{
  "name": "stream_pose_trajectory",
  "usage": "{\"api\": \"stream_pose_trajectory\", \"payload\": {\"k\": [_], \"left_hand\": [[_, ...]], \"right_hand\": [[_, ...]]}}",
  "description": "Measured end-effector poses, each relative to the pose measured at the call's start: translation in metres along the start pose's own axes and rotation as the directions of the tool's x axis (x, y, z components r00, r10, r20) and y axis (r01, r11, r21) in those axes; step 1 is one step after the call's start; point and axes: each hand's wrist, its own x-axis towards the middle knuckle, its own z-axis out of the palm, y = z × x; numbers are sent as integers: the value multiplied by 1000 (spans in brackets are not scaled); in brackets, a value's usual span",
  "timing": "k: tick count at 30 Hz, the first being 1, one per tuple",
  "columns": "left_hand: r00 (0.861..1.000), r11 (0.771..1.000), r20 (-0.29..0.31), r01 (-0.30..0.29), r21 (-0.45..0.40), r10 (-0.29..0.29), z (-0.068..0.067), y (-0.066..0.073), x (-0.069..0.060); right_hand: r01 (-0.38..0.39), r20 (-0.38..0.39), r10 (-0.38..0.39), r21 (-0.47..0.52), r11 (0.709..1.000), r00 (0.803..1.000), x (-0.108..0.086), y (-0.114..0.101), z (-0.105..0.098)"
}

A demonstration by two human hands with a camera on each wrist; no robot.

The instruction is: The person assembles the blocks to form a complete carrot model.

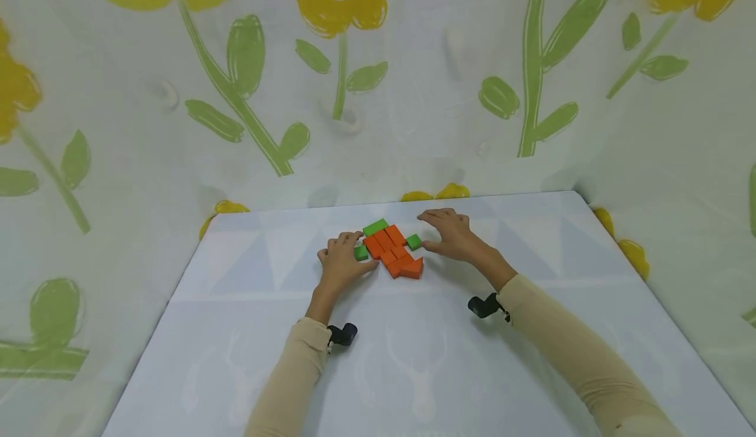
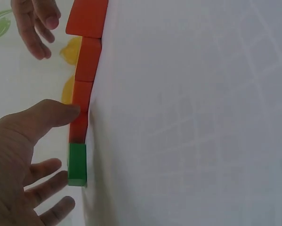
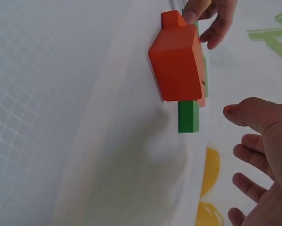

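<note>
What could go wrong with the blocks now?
The left hand's fingers are so close that they might nudge the left boxy green block. The right hand's fingers could bump the right boxy green block. The angular orange blocks lie packed together, so one push might shift several.

High head view, forward and down over left hand (image 1: 341, 261) and right hand (image 1: 455, 235)
Low wrist views face each hand closely, sharing the orange blocks (image 1: 385, 243) between.

A pale, faintly patterned table (image 1: 236, 358) bears a cluster of orange blocks (image 1: 386, 257) and green blocks (image 1: 375, 228).
</note>
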Motion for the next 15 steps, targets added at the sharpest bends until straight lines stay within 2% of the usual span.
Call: {"api": "stream_pose_trajectory", "payload": {"k": [8, 15], "left_hand": [[1000, 998, -23, -14, -56, 13, 8, -2, 7], [1000, 989, -14, -27, -145, 26, 5, -12, 12]], "right_hand": [[2, 18, -3, 26, 1000, 1000, 3, -4, 4], [-7, 38, 6, 33, 999, 999, 5, -3, 9]]}}
